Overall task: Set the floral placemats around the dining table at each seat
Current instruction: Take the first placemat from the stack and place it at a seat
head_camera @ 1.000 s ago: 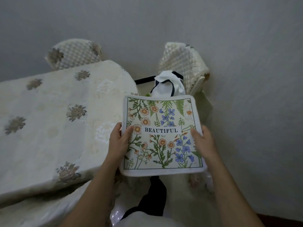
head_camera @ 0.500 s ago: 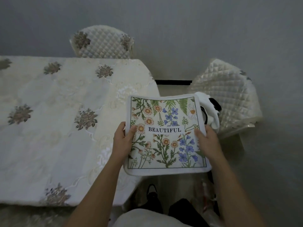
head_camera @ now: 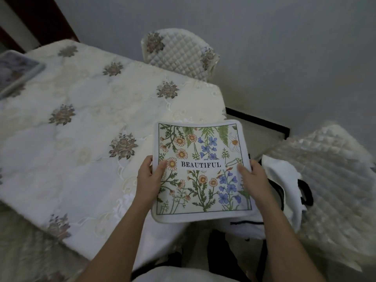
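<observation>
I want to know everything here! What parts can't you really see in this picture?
Head view:
- Placemat: held by the left hand and right hand; its underside is hidden, so whether more mats are stacked beneath is unclear.
- Flat item on the table: cut off by the left edge and blurred.
- White bag: contents hidden by its folds.
- Near chair: blurred, cut off at right.

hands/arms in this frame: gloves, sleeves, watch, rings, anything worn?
Both bare. The left hand and right hand show no gloves, and no rings are visible on the fingers that show. Both forearms are uncovered down to the frame's bottom edge: no sleeves, watch, bracelet or markings in view. Anything above the elbows is out of frame.
</observation>
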{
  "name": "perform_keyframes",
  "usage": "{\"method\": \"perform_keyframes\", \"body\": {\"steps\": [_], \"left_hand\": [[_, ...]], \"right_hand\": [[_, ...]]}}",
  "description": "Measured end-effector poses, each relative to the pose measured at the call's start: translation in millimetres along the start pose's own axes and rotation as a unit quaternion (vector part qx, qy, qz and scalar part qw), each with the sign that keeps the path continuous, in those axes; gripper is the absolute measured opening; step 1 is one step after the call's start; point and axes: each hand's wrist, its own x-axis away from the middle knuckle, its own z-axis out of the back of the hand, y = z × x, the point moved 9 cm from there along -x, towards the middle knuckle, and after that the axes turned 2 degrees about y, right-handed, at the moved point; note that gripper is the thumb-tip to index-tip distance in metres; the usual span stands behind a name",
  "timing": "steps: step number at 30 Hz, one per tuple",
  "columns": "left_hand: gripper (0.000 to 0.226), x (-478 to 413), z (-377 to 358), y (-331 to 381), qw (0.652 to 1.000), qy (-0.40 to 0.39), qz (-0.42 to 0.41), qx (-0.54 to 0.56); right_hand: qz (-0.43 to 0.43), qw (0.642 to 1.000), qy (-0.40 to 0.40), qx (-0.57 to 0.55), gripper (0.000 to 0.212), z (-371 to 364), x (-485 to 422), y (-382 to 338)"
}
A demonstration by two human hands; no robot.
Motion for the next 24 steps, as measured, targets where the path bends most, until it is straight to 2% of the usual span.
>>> {"method": "perform_keyframes", "body": {"steps": [5,10,13,19,24], "left_hand": [[0.016,-1,-1,2,0.994,0.105,0.016,0.017],[0.021,4,6,-6,0.978,0.198,0.034,0.059],[0.025,11,8,-23,0.963,0.247,0.058,0.095],[0.026,20,1,-63,0.938,0.292,0.116,0.146],[0.026,19,-8,-90,0.92,0.313,0.157,0.175]], "right_hand": [[0.031,0.994,-0.083,0.056,0.021,-14,-64,-36],[0.092,0.978,-0.166,0.091,0.002,-52,-109,-78],[0.142,0.958,-0.21,0.134,0.008,-85,-131,-98],[0.201,0.911,-0.292,0.211,0.006,-138,-158,-113],[0.21,0.889,-0.331,0.237,0.006,-163,-174,-99]]}}
